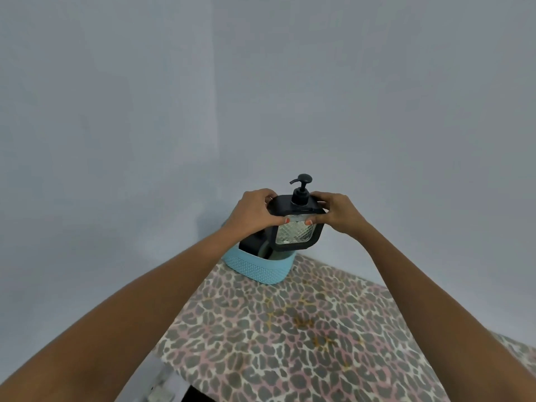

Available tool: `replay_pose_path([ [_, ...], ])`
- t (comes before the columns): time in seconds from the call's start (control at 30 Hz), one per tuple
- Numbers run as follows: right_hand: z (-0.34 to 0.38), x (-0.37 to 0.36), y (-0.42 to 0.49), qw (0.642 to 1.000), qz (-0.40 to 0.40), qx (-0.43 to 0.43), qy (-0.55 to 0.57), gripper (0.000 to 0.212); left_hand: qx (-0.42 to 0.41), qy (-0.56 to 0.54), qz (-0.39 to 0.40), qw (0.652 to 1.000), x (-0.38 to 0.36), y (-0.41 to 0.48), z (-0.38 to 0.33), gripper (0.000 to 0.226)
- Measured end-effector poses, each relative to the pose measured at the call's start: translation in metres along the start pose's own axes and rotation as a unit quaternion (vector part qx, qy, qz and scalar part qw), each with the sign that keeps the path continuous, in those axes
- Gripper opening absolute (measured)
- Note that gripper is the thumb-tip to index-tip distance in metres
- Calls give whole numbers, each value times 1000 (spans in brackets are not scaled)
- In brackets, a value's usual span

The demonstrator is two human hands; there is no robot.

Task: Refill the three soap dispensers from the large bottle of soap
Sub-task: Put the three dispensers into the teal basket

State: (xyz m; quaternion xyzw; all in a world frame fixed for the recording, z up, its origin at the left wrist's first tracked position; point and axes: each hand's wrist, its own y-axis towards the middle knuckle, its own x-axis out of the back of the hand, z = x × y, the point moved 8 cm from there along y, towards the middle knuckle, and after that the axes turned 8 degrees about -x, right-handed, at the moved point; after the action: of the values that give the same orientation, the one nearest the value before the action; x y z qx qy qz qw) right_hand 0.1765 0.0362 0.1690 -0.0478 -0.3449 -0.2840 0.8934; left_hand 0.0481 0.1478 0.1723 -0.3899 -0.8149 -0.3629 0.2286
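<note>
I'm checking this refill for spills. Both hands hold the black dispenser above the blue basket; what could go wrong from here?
The dispenser is tilted and pinched only near its top by the left hand and right hand; it might slip. The basket sits at the far corner of the table, so a knock could push it off.

Left arm: bare, extended from near left toward far centre.
Right arm: bare, extended from near right toward far centre.
Left hand (255, 211): fingers curled round the left side of the soap dispenser (295, 230), thumb across its front.
Right hand (333, 211): grips the right side, thumb likewise on the front.
</note>
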Motion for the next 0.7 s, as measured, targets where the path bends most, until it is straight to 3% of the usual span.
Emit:
replay_pose_path([
  [0.17,4,-14,34,998,44,13,-51,62,40,15,-46,998,1,-2,20,56],
  [0.3,-3,-24,56,986,73,9,-153,71,63,48,-67,995,-11,-6,30,54],
  [0.7,-42,-70,81,963,107,-3,-248,46,128,50,-49,989,-55,-19,58,61],
])
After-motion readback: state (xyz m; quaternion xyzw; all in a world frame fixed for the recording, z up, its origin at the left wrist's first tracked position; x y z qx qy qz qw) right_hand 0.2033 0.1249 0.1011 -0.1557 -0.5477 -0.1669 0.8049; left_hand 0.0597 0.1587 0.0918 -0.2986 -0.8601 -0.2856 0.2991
